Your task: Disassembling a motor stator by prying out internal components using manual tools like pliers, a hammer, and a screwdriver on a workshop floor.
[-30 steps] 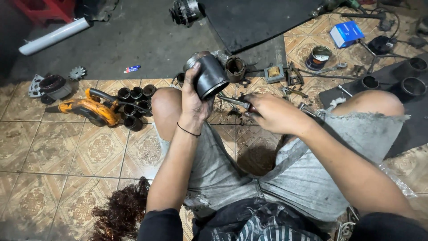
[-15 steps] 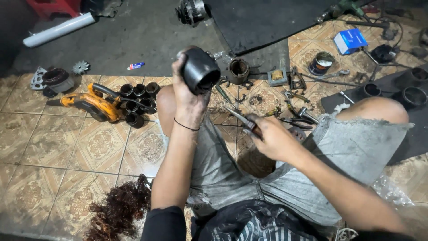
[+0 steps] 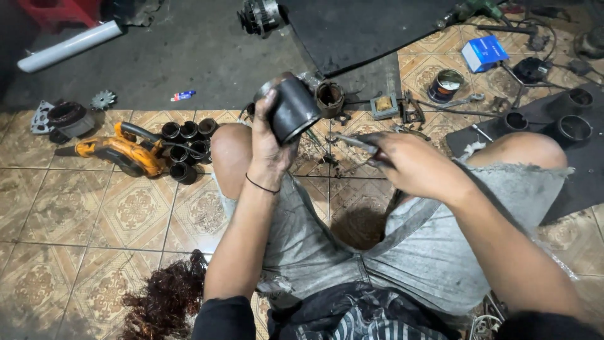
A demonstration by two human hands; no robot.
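My left hand (image 3: pixel 269 146) grips a black metal cylinder housing (image 3: pixel 294 109), held up above my left knee with its open end tilted toward the right. My right hand (image 3: pixel 410 165) holds a thin metal tool (image 3: pixel 350 141) whose tip points left toward the cylinder, a short gap apart from it. Both hands are dirty with grease. I sit on a patterned tile floor with knees spread, wearing grey cut-off shorts.
An orange power tool (image 3: pixel 119 154) and several black cylinders (image 3: pixel 187 148) lie at left. A motor part (image 3: pixel 329 96), a round tin (image 3: pixel 445 84), a blue box (image 3: pixel 483 53) and a black mat (image 3: pixel 569 132) lie ahead. Copper wire (image 3: pixel 165 301) is piled near left.
My left hand has lowered the cylinder slightly and turned its open end more toward the right. My right hand with the tool stays close below it.
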